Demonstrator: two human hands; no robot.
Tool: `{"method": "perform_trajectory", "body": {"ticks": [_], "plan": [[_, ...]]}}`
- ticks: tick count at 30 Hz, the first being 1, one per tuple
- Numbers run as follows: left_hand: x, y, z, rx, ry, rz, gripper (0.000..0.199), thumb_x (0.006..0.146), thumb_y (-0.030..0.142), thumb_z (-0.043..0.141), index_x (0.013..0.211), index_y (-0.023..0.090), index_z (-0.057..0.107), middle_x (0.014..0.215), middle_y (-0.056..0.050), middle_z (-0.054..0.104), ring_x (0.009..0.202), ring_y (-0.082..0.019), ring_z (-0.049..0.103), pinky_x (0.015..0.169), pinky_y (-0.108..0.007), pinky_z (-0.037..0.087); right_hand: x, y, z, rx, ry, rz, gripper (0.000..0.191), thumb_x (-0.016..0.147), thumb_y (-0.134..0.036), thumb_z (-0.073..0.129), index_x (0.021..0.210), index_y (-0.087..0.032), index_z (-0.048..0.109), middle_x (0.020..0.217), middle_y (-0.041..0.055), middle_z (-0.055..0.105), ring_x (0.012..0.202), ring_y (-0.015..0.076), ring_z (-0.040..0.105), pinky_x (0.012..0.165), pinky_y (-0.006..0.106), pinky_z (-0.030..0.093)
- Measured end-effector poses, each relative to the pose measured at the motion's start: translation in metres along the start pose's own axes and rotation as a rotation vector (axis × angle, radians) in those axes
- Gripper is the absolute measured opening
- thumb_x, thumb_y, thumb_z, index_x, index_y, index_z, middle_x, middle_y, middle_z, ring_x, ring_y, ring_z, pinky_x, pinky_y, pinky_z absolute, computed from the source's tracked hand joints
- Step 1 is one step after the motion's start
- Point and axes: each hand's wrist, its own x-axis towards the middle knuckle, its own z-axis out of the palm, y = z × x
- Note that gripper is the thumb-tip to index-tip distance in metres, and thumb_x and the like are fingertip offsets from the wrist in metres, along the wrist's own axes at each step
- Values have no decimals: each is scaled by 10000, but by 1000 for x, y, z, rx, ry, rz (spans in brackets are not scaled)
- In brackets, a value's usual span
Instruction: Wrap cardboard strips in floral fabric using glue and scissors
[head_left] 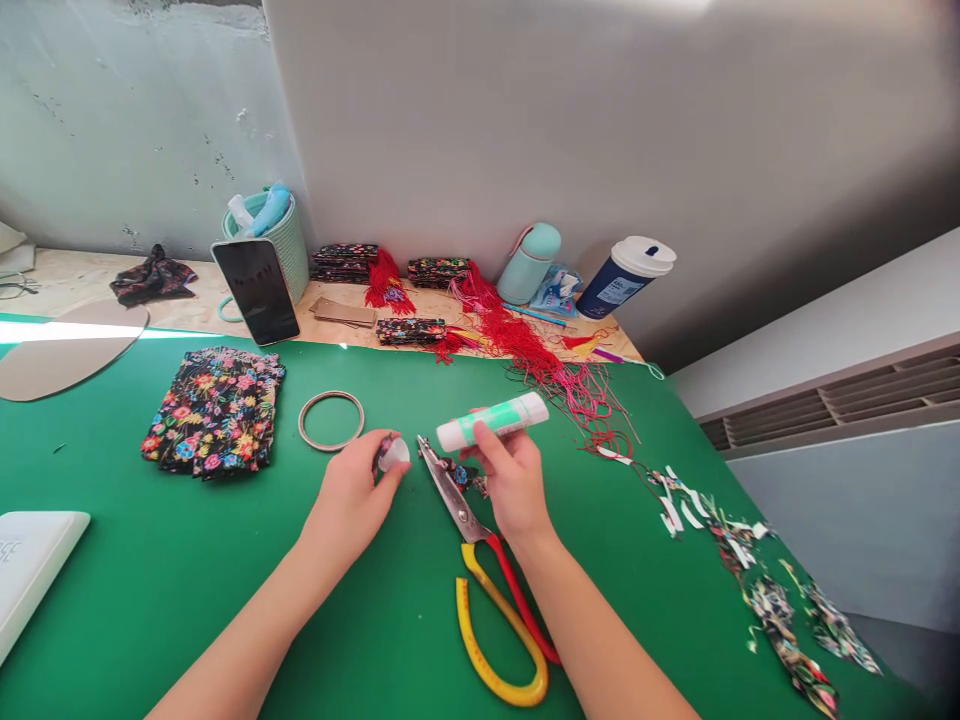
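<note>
My left hand (352,492) is closed on a small round white piece (394,455), with a bit of dark patterned fabric showing behind it. Between the fingers of my right hand (512,480) lies a white and green glue stick (493,422), held nearly level and tilted up to the right. Scissors (454,490) with yellow and red handles rest on the green mat (390,620), partly behind my right hand. Dark floral scraps (459,472) lie beside the blades. A thin ring (331,420) sits just beyond my left hand.
Folded floral fabric (217,412) lies left, below a propped phone (257,291). Behind stand a teal basket (291,245), a bottle (529,263) and a cup (625,277). Red cords (525,345) trail across the back right; cut scraps (776,610) line the right edge.
</note>
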Motion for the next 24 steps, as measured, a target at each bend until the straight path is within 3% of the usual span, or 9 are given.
{"method": "perform_trajectory", "body": {"ticks": [3, 7, 12, 15, 18, 21, 24], "plan": [[4, -8, 0, 22, 89, 33, 144, 744, 227, 653, 888, 219, 654, 940, -51, 570, 665, -172, 504, 661, -276, 415, 3, 1, -3, 21, 68, -19, 429, 626, -465, 779, 885, -168, 609, 851, 21, 642, 699, 160, 598, 602, 296, 512], [7, -17, 2, 11, 103, 27, 156, 760, 251, 644, 912, 217, 646, 929, -62, 558, 841, -233, 541, 815, -330, 422, -2, 4, -1, -1, -7, 27, 441, 645, -482, 762, 917, -158, 639, 814, 22, 657, 681, 165, 606, 620, 310, 521], [1, -7, -2, 84, 129, 43, 502, 793, 324, 612, 1274, 199, 541, 1171, -96, 448, 1005, -245, 514, 960, -391, 377, -6, 3, 1, -7, -18, 17, 448, 653, -489, 755, 931, -160, 631, 819, 33, 666, 668, 167, 613, 627, 319, 535], [-11, 6, -4, -46, -79, 104, 572, 859, 235, 490, 1420, 279, 383, 1198, -66, 428, 1003, -197, 488, 958, -351, 381, -7, -1, 0, 27, -8, -25, 424, 679, -479, 741, 943, -185, 589, 820, 22, 658, 630, 157, 608, 606, 323, 543], [-24, 13, -1, -241, -285, 30, 564, 912, 234, 420, 1450, 349, 294, 1250, -44, 427, 977, -163, 471, 927, -296, 395, -9, -7, 0, 84, -52, -33, 397, 729, -475, 697, 979, -215, 530, 875, 28, 671, 585, 145, 600, 572, 329, 550], [-28, 13, 7, -339, -325, -55, 498, 945, 298, 425, 1431, 351, 332, 1256, -38, 450, 929, -144, 463, 892, -255, 396, -13, -12, 0, 119, -99, -63, 361, 768, -449, 662, 1005, -225, 506, 986, 57, 679, 591, 137, 606, 587, 331, 559], [-24, 12, 14, -468, -348, -99, 474, 934, 332, 472, 1402, 341, 403, 1230, -41, 473, 798, -122, 462, 747, -232, 426, -21, -17, 0, 78, -130, -128, 346, 747, -352, 702, 999, -238, 495, 1024, 51, 671, 610, 129, 616, 609, 315, 565]]}}
